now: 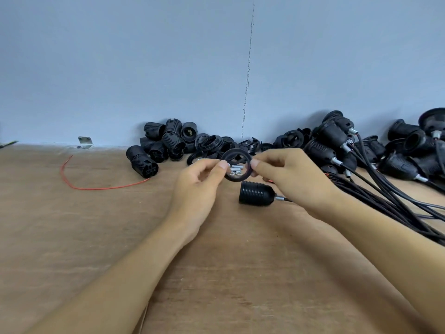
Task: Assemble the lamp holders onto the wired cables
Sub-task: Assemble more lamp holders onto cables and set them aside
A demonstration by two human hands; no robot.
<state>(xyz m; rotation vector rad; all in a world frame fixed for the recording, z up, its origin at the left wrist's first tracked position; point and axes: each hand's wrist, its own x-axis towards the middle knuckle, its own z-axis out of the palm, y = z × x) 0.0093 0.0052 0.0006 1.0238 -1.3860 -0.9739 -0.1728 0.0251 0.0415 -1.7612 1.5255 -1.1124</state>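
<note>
Black plastic collar ring (237, 152) pinched between left hand (199, 182) and right hand (289, 177); black threaded lamp holder (256, 196) lying at 5 o'clock, axis 9-to-3, nearer right.

cables (397, 206): run off R edge, ends unseen
lone holder (256, 195): its lead hidden behind right hand (293, 179)
metal bits (234, 170) inside ring (237, 153): too small, maybe screws
corner holder (433, 119): cut by R edge
thin item (8, 143): cropped at L edge

1. This is a small assembly workshop: a plain wooden workbench (72, 237) stands against a blue wall (120, 56).
2. Heaps of black lamp holders (173, 141) lie along the workbench's far edge, with bundled cables (375, 201) at its right end.
</note>
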